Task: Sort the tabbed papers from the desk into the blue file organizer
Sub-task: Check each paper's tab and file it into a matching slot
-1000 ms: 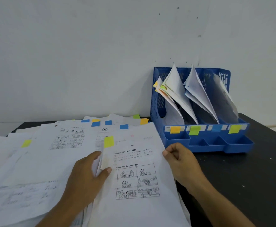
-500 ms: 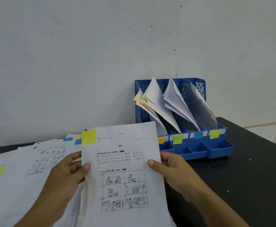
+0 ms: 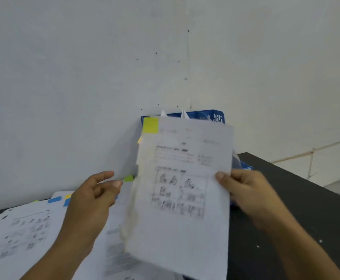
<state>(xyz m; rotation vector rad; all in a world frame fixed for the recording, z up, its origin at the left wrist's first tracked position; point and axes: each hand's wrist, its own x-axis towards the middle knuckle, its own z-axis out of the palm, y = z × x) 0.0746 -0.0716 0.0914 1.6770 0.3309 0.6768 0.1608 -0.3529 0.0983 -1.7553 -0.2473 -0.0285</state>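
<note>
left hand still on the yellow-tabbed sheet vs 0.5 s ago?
No. The left hand has let go and sits apart from the sheet, which the right hand alone has carried up in front of the blue organizer.

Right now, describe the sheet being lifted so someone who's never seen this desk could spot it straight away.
Start at the blue file organizer against the white wall; one sheet is held upright in front of it, hiding most of it. The right hand pinches its right edge, while the left hand is off it. Unlike the papers on the desk, it's airborne, with a yellow tab at its top-left corner.
</note>
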